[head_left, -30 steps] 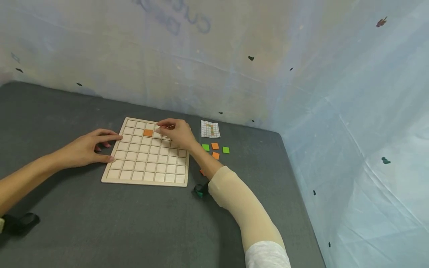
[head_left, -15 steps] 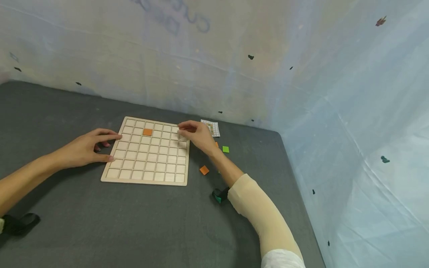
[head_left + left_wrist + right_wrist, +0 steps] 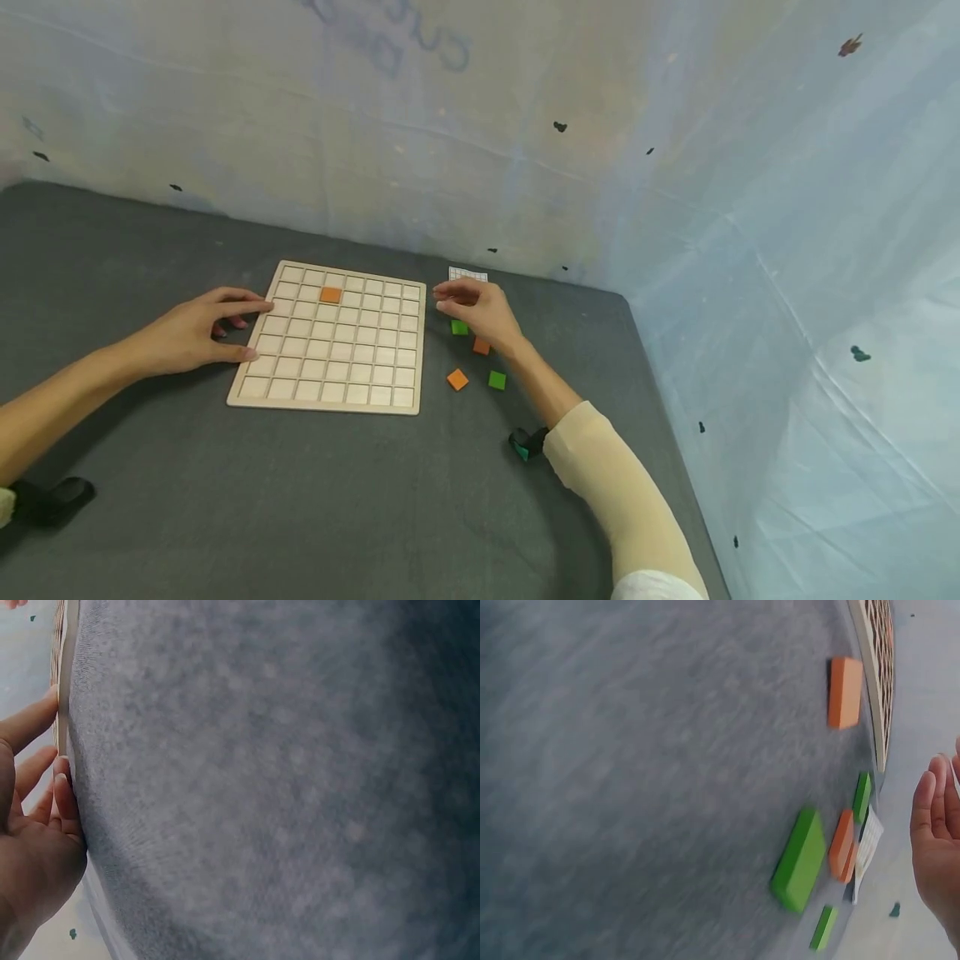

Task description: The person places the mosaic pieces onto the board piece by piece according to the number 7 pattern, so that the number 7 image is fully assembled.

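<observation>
Left hand [image 3: 193, 333] spread against the board [image 3: 337, 353], the right hand [image 3: 482, 312], fingers parted, appears set to fetch a tile [image 3: 497, 380], calling for a pinch.

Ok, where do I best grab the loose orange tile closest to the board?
I'd probably pinch two opposite sides of the orange tile, with the right hand coming from above. It lies flat and nothing touches its sides. It sits cornerwise to the board, so turn the hand to match.
</observation>
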A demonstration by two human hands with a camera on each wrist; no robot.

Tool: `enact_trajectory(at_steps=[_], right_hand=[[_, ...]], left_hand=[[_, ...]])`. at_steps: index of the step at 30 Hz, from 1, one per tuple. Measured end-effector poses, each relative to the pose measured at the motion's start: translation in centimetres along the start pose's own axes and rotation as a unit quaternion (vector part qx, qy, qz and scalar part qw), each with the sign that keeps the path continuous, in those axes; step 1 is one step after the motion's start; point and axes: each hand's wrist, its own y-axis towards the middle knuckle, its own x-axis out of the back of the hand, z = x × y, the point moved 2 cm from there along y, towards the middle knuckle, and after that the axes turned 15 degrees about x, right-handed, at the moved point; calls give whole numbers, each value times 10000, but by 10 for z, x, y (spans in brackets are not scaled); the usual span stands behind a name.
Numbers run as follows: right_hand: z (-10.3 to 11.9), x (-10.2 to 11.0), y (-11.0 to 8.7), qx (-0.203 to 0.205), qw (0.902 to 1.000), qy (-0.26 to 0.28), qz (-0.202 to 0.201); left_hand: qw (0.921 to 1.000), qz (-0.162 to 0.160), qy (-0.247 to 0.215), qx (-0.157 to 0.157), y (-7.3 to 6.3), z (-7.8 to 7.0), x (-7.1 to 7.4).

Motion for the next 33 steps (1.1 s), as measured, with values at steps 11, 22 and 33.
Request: enact_trajectory(at_steps=[11, 22, 33], right_hand=[[-2, 26, -33, -263, 9985, -477, -34], [-62, 60, -53, -347, 9927, -1133, -240], [-84, 75, -65, -656, 9905, -1166, -322]], left_hand=[[9996, 227, -135, 35, 4, -4, -2], [9996, 219, -121, 131, 1, 0, 2], [9989, 373, -181, 239, 1, -2, 0]])
